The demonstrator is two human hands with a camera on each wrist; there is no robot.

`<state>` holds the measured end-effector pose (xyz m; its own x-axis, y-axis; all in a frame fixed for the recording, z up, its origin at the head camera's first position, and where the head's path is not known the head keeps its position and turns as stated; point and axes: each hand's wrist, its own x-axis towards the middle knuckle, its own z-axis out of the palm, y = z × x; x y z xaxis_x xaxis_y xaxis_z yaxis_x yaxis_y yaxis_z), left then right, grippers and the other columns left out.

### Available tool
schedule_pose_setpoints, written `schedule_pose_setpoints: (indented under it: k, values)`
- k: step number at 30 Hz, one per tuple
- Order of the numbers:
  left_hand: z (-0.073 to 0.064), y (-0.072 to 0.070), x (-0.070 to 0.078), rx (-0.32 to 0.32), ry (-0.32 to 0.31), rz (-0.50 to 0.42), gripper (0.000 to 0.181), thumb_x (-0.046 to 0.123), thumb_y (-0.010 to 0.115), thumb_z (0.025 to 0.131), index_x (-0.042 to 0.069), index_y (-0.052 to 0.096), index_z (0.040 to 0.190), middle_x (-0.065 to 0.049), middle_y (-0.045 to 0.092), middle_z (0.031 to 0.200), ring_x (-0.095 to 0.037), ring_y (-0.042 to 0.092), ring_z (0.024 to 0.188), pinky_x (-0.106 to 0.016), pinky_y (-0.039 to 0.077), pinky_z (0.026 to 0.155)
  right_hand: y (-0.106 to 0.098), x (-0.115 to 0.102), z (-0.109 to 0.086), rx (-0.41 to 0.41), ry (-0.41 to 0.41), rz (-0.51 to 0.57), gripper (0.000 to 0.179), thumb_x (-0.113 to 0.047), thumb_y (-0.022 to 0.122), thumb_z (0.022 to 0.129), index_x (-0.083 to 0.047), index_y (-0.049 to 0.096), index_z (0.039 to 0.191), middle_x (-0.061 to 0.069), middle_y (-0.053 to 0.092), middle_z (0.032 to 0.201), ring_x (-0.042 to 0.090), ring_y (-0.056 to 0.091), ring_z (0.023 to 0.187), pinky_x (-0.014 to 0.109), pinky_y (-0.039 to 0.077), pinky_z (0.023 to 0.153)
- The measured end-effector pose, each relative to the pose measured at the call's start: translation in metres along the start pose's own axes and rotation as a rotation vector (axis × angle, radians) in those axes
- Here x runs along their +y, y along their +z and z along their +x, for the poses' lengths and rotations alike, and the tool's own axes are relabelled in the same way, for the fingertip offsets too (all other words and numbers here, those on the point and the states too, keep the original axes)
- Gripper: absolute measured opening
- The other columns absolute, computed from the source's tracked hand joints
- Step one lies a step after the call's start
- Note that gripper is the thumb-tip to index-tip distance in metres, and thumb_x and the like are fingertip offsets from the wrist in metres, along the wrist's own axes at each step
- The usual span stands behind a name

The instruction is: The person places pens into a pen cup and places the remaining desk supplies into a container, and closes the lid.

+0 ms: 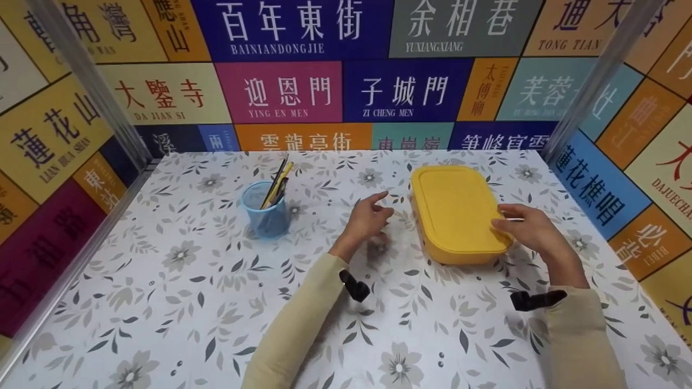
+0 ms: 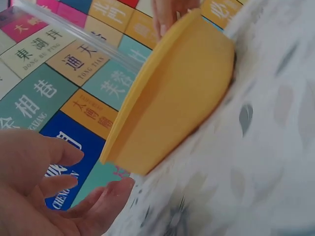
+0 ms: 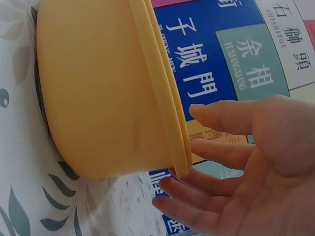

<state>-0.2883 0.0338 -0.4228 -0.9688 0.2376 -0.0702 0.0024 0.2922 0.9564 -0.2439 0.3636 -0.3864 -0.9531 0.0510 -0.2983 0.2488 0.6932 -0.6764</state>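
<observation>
A yellow lidded plastic container point(image 1: 459, 208), with rounded corners and its lid on, rests on the table at right of centre. My right hand point(image 1: 527, 227) is at its right side, thumb and fingers spread around the lid's edge. In the right wrist view, the fingertips point(image 3: 170, 184) are right at the rim and the thumb stands off it. My left hand point(image 1: 370, 219) hovers left of the container, apart from it, with loosely bent fingers and nothing in them. The left wrist view shows a gap between this hand point(image 2: 54, 191) and the container's wall point(image 2: 177, 93).
A light blue mesh pen cup point(image 1: 265, 216) holding several pens point(image 1: 278, 186) stands left of my left hand. A floral cloth point(image 1: 216, 313) covers the table. Printed panels point(image 1: 278, 92) line the back and sides, with clear posts point(image 1: 589, 75) at the corners.
</observation>
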Motion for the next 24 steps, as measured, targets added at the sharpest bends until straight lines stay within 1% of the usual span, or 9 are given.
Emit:
schedule_pose_setpoints:
  k: [4,7,9,12,16,19,21,23,24]
  values:
    - [0.001,-0.016,0.004,0.011,0.088,0.195,0.053,0.028,0.057,0.102,0.017,0.044,0.152,-0.016,0.065,0.127,-0.031,0.070,0.103,-0.039,0.061,0.078,0.002,-0.007,-0.001,0.017,-0.042,-0.039,0.076,-0.045,0.054,0.101,-0.008,0.022,0.159,0.029,0.025,0.161,0.048,0.027,0.147,0.063,0.031,0.119]
    - [0.001,-0.028,0.008,0.021,0.139,0.302,0.056,0.034,0.057,0.102,0.017,0.042,0.153,-0.015,0.062,0.134,-0.029,0.066,0.114,-0.038,0.059,0.087,0.005,-0.014,0.000,0.030,-0.053,-0.064,0.078,-0.051,0.049,0.102,-0.011,0.018,0.161,0.029,0.020,0.163,0.050,0.022,0.149,0.065,0.028,0.119]
    - [0.000,-0.036,0.012,0.020,0.173,0.350,0.058,0.036,0.058,0.101,0.017,0.041,0.153,-0.013,0.058,0.142,-0.028,0.060,0.124,-0.041,0.056,0.096,0.007,-0.019,0.002,0.043,-0.071,-0.087,0.077,-0.054,0.044,0.102,-0.012,0.017,0.161,0.029,0.018,0.163,0.051,0.019,0.149,0.067,0.025,0.119]
    - [-0.002,-0.051,0.021,0.027,0.219,0.429,0.061,0.040,0.058,0.100,0.019,0.039,0.155,-0.010,0.051,0.150,-0.028,0.051,0.135,-0.045,0.047,0.111,0.010,-0.030,0.005,0.073,-0.091,-0.115,0.076,-0.057,0.040,0.103,-0.016,0.016,0.162,0.027,0.015,0.165,0.051,0.017,0.150,0.069,0.021,0.119]
    - [-0.004,-0.072,0.035,0.071,0.236,0.507,0.069,0.046,0.058,0.099,0.024,0.031,0.158,-0.011,0.044,0.154,-0.027,0.046,0.140,-0.048,0.040,0.118,0.009,-0.049,0.010,0.129,-0.124,-0.143,0.076,-0.060,0.040,0.101,-0.022,0.015,0.162,0.022,0.013,0.167,0.049,0.018,0.150,0.070,0.021,0.119]
    - [-0.004,-0.088,0.046,0.133,0.247,0.595,0.074,0.049,0.057,0.098,0.028,0.023,0.160,-0.012,0.040,0.156,-0.029,0.044,0.141,-0.053,0.028,0.124,0.007,-0.065,0.014,0.146,-0.145,-0.158,0.080,-0.066,0.041,0.098,-0.027,0.013,0.162,0.019,0.013,0.168,0.049,0.022,0.150,0.069,0.024,0.118]
    - [-0.004,-0.099,0.053,0.175,0.242,0.680,0.077,0.052,0.056,0.098,0.031,0.017,0.161,-0.012,0.035,0.160,-0.030,0.038,0.147,-0.056,0.014,0.128,0.004,-0.074,0.017,0.149,-0.159,-0.176,0.084,-0.070,0.040,0.095,-0.029,0.011,0.162,0.018,0.011,0.168,0.049,0.020,0.150,0.070,0.023,0.117]
    - [-0.004,-0.111,0.060,0.204,0.230,0.755,0.079,0.055,0.053,0.099,0.032,0.012,0.162,-0.012,0.029,0.163,-0.032,0.029,0.152,-0.059,-0.001,0.128,0.001,-0.082,0.019,0.157,-0.183,-0.196,0.086,-0.072,0.040,0.094,-0.030,0.009,0.162,0.018,0.008,0.169,0.048,0.016,0.152,0.070,0.020,0.118]
    - [-0.004,-0.118,0.063,0.212,0.219,0.787,0.079,0.056,0.051,0.099,0.032,0.010,0.162,-0.012,0.025,0.165,-0.033,0.024,0.154,-0.060,-0.004,0.127,-0.001,-0.086,0.020,0.167,-0.203,-0.207,0.086,-0.072,0.040,0.094,-0.029,0.009,0.162,0.018,0.007,0.169,0.047,0.014,0.152,0.070,0.018,0.119]
